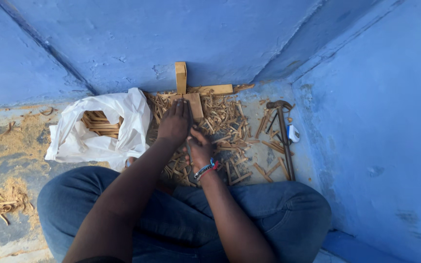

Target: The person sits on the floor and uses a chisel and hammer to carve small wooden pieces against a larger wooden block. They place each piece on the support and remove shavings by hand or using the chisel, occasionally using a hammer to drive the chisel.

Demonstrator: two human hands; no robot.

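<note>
A small wooden block [193, 103] is taken as the landmark; it lies on the floor [20, 141] against the blue wall [123, 44], with an upright wooden stop [181, 77] just behind it. The left hand [174, 124] is laid flat on the near end of the block, fingers extended and pressing down rather than clenched. Just nearer than the block, the right hand [200, 150] is closed around a thin dark tool [189, 136], probably a blade or chisel, though its tip is hidden between the hands. Wood shavings [227, 126] are spread around the block and to its right. Further right a hammer [283, 136] lies untouched. To the left of the block a white plastic bag [101, 129] holds cut wooden strips [98, 124]. For a clean cut, the block is best kept pinned against the stop, the tool guided along the grain, and the pressing fingers kept clear of the edge.
</note>
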